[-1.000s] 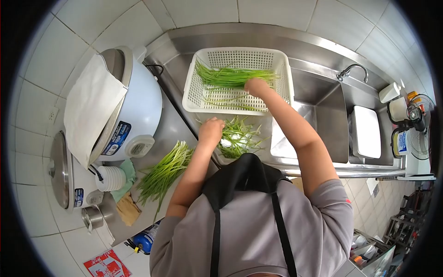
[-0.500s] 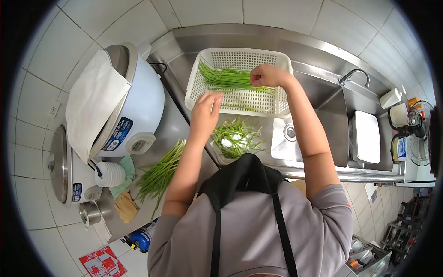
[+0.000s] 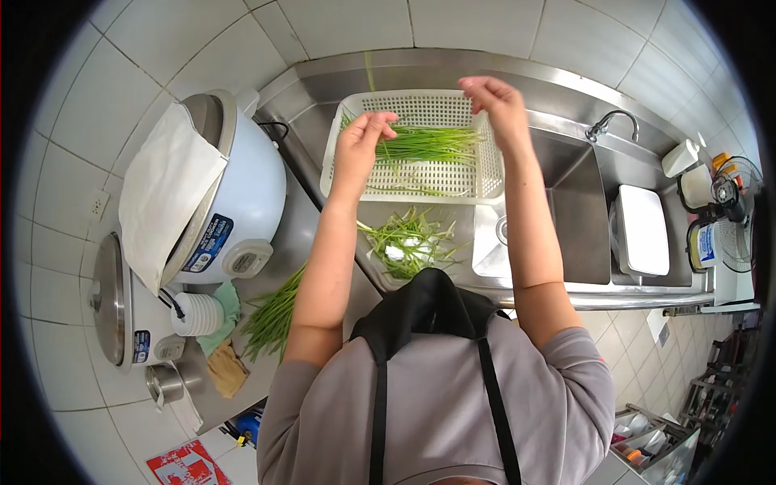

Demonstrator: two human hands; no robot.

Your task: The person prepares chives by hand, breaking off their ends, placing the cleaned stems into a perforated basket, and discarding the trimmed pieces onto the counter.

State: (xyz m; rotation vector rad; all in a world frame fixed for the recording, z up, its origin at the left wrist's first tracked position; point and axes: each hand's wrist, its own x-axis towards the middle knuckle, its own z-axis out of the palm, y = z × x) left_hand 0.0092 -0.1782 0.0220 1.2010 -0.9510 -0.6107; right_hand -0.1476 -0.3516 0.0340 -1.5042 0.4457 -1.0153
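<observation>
A white perforated plastic basket [image 3: 330, 166] sits across the sink top, with a bundle of long green chives [image 3: 432, 145] lying along it. My left hand [image 3: 361, 145] hangs above the basket's left part, fingers bent toward the thumb; what they hold, if anything, I cannot make out. A thin, faint green streak [image 3: 370, 71] shows against the steel behind the basket. Raised over the basket's right end, my right hand [image 3: 499, 109] has its fingers and thumb apart, holding nothing visible. Below the basket lies a loose heap of green trimmings [image 3: 412, 242].
More chives [image 3: 275, 319] lie on the left counter, partly behind my left forearm. Rice cookers [image 3: 259, 202], stacked white cups [image 3: 196, 314] and cloths [image 3: 226, 372] stand or lie there. Rightward are the sink basin [image 3: 578, 226], a faucet [image 3: 618, 121] and a white lidded container [image 3: 643, 230].
My right hand has lifted off the chives, up toward the basket's back right corner. My left hand has moved up and over the basket. The green streak at the back is new.
</observation>
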